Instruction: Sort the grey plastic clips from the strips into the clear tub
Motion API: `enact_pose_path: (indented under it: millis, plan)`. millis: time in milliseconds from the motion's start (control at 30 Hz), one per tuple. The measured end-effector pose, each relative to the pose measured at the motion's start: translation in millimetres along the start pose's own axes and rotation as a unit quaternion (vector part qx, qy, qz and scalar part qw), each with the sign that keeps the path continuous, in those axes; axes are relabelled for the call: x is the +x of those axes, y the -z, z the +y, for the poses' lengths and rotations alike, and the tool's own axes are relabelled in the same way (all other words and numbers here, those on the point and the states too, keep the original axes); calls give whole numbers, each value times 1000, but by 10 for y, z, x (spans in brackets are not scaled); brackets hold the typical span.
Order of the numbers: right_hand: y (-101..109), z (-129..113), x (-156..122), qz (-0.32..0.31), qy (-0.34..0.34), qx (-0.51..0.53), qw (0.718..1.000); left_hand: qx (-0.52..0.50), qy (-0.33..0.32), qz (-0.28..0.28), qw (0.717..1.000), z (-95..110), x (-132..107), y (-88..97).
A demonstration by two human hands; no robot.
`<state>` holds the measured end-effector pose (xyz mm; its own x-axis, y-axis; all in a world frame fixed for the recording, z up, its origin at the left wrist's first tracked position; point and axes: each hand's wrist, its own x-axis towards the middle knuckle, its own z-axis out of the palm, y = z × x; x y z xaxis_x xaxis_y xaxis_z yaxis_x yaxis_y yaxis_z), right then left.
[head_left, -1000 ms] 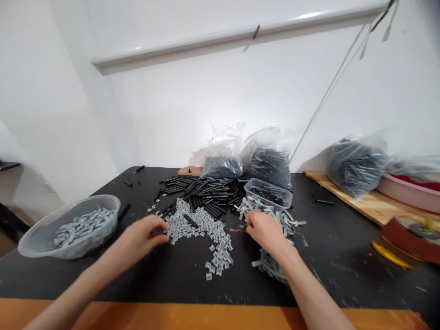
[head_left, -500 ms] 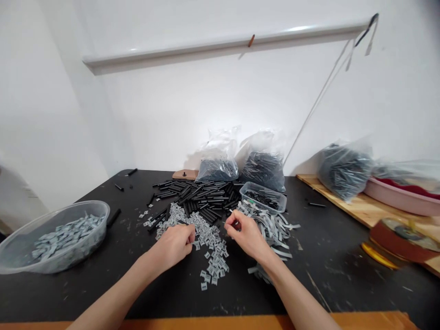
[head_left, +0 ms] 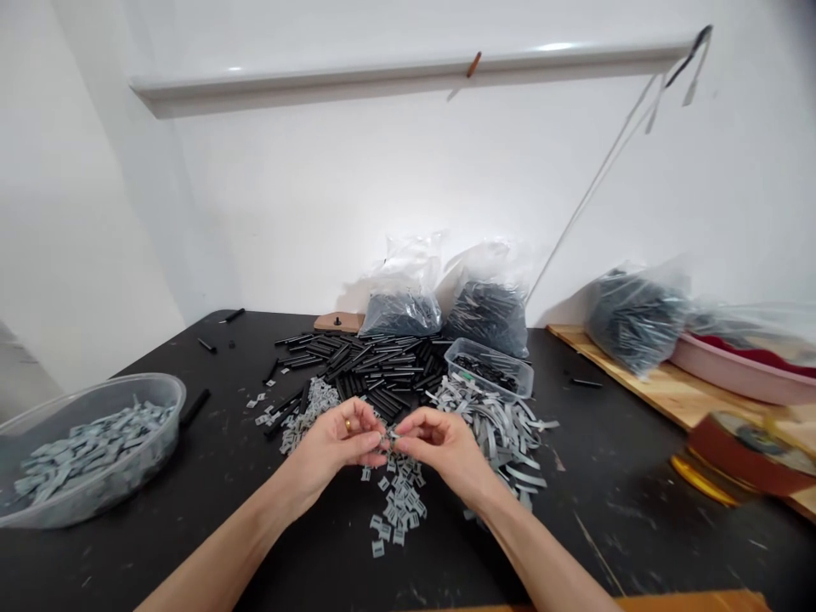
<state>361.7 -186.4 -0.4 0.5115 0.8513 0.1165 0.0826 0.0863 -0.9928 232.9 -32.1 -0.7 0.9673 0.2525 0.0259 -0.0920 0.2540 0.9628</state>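
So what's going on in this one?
A person is pinching a small grey piece between the fingertips of the left hand and the right hand, above a scatter of grey tabs on a black table. Grey strips lie to the right, black rods lie beyond, and a clear bowl of tabs sits at left.

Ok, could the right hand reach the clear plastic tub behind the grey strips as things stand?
Probably yes: the right hand, pinching a small grey piece with the left hand, has only the low pile of grey strips before the clear tub.
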Motion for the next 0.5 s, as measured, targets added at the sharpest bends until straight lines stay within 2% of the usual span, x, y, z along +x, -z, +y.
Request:
enact_pose_path:
  millis: [267, 500]
  plan:
    - [-53, 56, 5, 16, -12, 24, 1000, -85, 2, 99, 992, -122, 27, -48]
    - [-49, 115, 21, 34, 38, -14, 999, -101, 15, 87, 991, -120, 15, -45]
